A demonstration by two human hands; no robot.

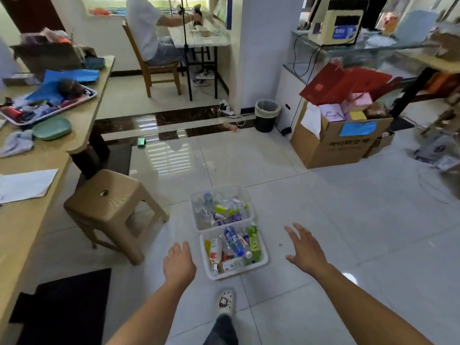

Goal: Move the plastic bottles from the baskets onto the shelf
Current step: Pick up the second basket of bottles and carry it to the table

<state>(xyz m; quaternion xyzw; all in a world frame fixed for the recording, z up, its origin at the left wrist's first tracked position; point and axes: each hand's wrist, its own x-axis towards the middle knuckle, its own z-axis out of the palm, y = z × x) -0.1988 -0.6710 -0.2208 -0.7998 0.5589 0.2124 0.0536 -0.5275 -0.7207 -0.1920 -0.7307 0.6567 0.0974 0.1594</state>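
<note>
Two white plastic baskets stand on the floor tiles in front of me. The near basket (264, 260) holds several plastic bottles, among them a blue-labelled bottle (233, 241) and a green one (254, 242). The far basket (196, 221) holds several mostly clear bottles (225, 207). My left hand (179, 263) hovers just left of the near basket, fingers curled loosely, holding nothing. My right hand (305, 250) hovers to the basket's right, fingers spread and empty. A shelf (423, 61) with a dark frame stands at the far right.
A beige plastic stool (109, 200) stands left of the baskets beside a long wooden table (22, 220). A full cardboard box (343, 138) and a black bin (266, 115) sit ahead on the right. A person sits on a chair (154, 68) at the back. My foot (225, 302) is below the near basket.
</note>
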